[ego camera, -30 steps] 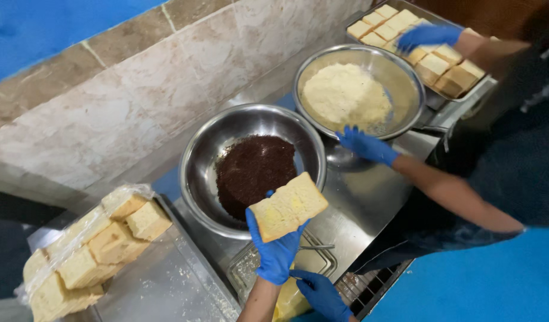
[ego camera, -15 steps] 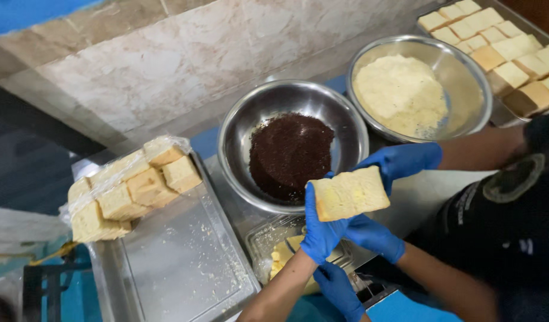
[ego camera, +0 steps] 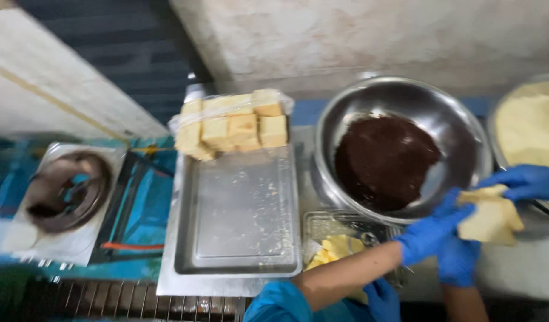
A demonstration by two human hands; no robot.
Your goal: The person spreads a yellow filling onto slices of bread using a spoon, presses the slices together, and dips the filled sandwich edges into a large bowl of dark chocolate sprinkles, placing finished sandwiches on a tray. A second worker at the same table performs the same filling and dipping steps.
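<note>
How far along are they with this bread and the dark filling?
Early, it seems. Done: no finished piece lies on the steel tray. In hand: the left hand holds one bread slice beside the bowl of dark filling; a co-worker's glove touches it too. Left: the wrapped stack of bread.

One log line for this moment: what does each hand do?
left hand: holds bread slice | right hand: low at frame edge, grip unclear | co-worker's gloved hand: touches same slice | nearby: steel bowl with dark filling
</note>
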